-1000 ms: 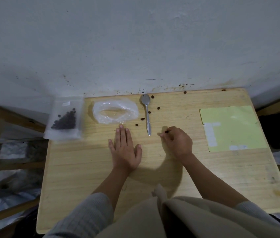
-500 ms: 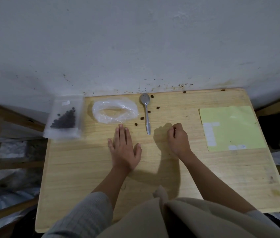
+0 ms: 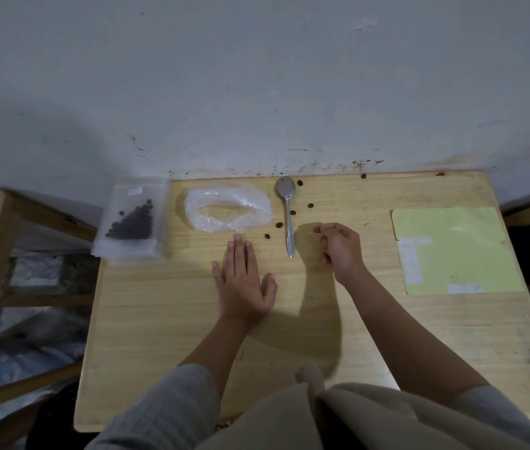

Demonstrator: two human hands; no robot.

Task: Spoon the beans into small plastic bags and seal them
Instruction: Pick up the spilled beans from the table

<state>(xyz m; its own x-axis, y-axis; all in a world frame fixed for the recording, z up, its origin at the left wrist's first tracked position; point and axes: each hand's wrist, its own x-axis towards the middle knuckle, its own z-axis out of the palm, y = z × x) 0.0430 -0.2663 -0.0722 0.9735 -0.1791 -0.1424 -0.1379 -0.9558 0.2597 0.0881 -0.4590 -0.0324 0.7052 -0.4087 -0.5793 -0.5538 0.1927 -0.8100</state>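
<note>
Metal spoon [image 3: 287, 212] lies between flat left hand [image 3: 244, 280] and right hand [image 3: 338, 248].

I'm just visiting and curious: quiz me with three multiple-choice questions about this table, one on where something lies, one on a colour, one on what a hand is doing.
1. Where does the spoon lie?
A. Between the crumpled plastic and the right hand
B. On the sheet of paper
C. Inside the bag of beans

2. What colour is the sheet of paper?
A. Red
B. Yellow-green
C. Black

3. What is the left hand doing?
A. Gripping the spoon
B. Lifting the bag of beans
C. Resting flat on the table

Answers: 1 A, the spoon lies on bare wood between them. 2 B, the sheet is pale yellow-green. 3 C, its fingers lie straight on the wood, holding nothing.
</note>
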